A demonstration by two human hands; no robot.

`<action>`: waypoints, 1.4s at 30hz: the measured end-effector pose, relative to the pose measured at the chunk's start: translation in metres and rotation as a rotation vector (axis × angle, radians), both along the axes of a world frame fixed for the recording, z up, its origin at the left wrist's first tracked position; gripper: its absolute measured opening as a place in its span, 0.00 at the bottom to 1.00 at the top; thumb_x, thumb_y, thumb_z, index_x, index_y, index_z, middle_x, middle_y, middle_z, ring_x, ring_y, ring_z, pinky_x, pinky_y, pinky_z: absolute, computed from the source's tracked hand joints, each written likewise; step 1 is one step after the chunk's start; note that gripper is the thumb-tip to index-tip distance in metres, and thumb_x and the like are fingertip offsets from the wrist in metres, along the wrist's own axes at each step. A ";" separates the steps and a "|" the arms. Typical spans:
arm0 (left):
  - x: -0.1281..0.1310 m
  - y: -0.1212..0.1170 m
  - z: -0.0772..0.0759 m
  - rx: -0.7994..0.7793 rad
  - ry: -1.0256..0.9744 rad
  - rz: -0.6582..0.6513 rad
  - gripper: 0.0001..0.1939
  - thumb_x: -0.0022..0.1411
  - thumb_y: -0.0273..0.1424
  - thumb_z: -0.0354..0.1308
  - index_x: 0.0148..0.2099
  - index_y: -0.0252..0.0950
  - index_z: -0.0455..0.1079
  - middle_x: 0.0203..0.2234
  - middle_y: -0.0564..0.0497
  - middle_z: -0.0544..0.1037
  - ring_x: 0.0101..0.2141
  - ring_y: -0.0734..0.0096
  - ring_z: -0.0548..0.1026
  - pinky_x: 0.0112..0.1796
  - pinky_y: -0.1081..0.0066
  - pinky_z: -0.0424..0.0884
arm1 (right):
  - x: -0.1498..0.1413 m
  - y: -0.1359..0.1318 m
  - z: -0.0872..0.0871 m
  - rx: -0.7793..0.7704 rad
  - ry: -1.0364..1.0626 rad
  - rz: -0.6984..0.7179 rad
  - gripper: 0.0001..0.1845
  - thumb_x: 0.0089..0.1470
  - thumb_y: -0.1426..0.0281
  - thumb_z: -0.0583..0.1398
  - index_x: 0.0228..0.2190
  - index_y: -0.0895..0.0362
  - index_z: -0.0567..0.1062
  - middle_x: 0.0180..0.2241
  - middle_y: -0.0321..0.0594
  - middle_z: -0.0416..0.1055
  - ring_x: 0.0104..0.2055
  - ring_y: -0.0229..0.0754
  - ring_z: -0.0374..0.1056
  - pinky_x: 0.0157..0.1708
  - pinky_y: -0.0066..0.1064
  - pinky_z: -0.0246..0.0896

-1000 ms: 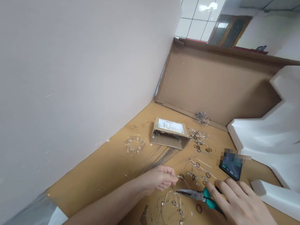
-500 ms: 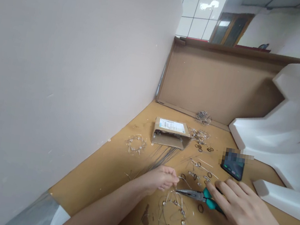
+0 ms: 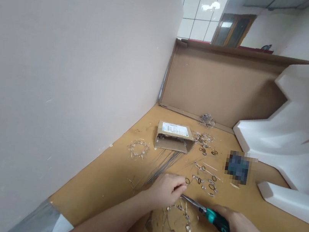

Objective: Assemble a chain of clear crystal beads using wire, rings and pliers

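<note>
My right hand (image 3: pixel 235 225) is wrapped round the black and green handles of a pair of long-nose pliers (image 3: pixel 210 215). Their jaws point left, and the tip meets the fingers of my left hand (image 3: pixel 168 188). That hand is closed in a pinch on thin wire; its fingers partly hide the wire end and the tip. Just below both hands lies a wire ring with clear beads (image 3: pixel 187 228), loose wire ends sticking out around it. Left of my left hand, a bundle of straight grey wires (image 3: pixel 166 166) runs from under the small box.
A small open cardboard box (image 3: pixel 174 136) stands at the table's back. Another beaded wire ring (image 3: pixel 138 148) lies to its left. Dark small rings (image 3: pixel 211 187), beads and tangled wire pieces (image 3: pixel 203 139) lie to the right. A blurred phone (image 3: pixel 236 167) and white foam packing (image 3: pixel 302 115) are farther right.
The pliers have rolled so their handles show edge-on and closer together, the right hand lower behind them. My left hand has turned over, its back now facing up.
</note>
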State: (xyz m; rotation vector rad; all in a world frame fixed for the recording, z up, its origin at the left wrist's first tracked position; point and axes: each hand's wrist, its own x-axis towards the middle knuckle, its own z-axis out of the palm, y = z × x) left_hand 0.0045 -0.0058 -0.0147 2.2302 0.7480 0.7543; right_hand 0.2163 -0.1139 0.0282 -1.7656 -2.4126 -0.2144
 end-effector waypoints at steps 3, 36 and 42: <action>0.000 -0.001 0.000 0.117 0.067 0.003 0.09 0.61 0.30 0.47 0.27 0.36 0.62 0.21 0.56 0.66 0.24 0.76 0.63 0.27 0.76 0.54 | -0.007 -0.007 -0.008 -0.212 0.134 -0.123 0.20 0.42 0.75 0.54 0.39 0.49 0.74 0.29 0.39 0.76 0.29 0.46 0.72 0.25 0.30 0.63; -0.008 -0.007 0.019 0.186 0.085 -0.170 0.09 0.62 0.33 0.49 0.32 0.37 0.67 0.26 0.55 0.69 0.28 0.76 0.65 0.28 0.76 0.56 | -0.028 0.024 -0.005 -0.286 0.763 -0.138 0.16 0.54 0.59 0.53 0.38 0.51 0.75 0.38 0.42 0.73 0.35 0.44 0.68 0.38 0.36 0.62; -0.004 -0.008 0.017 0.201 0.170 -0.140 0.09 0.61 0.33 0.50 0.31 0.36 0.66 0.26 0.54 0.70 0.28 0.76 0.67 0.29 0.76 0.58 | -0.044 0.032 -0.014 -0.399 1.001 -0.209 0.12 0.49 0.61 0.57 0.25 0.54 0.76 0.19 0.34 0.69 0.23 0.39 0.64 0.26 0.30 0.58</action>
